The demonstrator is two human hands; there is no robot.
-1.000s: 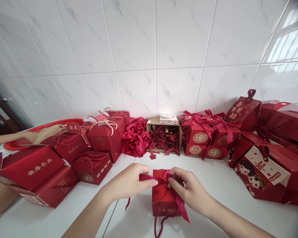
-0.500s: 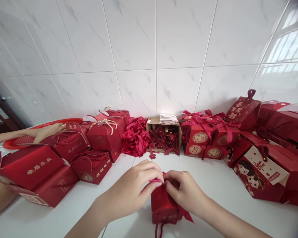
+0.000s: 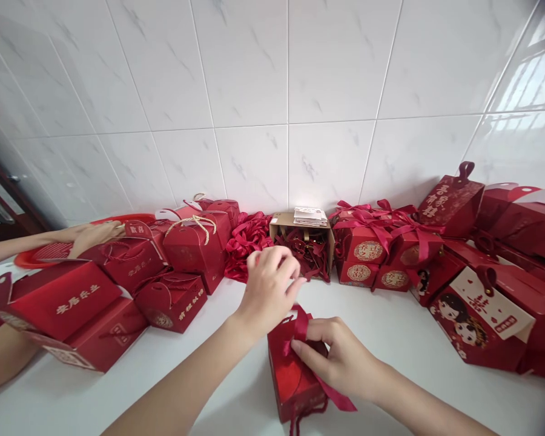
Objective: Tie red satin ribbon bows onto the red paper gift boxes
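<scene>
A small red gift box (image 3: 295, 384) stands on the white table in front of me, with a twisted cord hanging from its near side. My right hand (image 3: 340, 357) pinches a crimson ribbon (image 3: 301, 324) at the top of the box; a loop rises above the fingers and one tail (image 3: 340, 396) trails to the right. Above and beyond the box is my left hand (image 3: 270, 290), its fingers loosely bent and the thumb apart, with nothing visible in it. It is nearest to a cardboard carton (image 3: 330, 248) of dark red tags and partly covers it.
Loose ribbons (image 3: 245, 239) lie in a heap left of the carton; paper cards (image 3: 309, 216) rest on top. Ribboned boxes (image 3: 367, 242) are stacked right, beside larger red boxes (image 3: 481, 321). More boxes (image 3: 177, 303) stand left, where another person's hand (image 3: 95, 236) reaches over a red basket (image 3: 27, 259).
My left hand has left the ribbon and moved up and away from the box. The right hand keeps its pinch, and a ribbon loop now shows. The box has shifted slightly left.
</scene>
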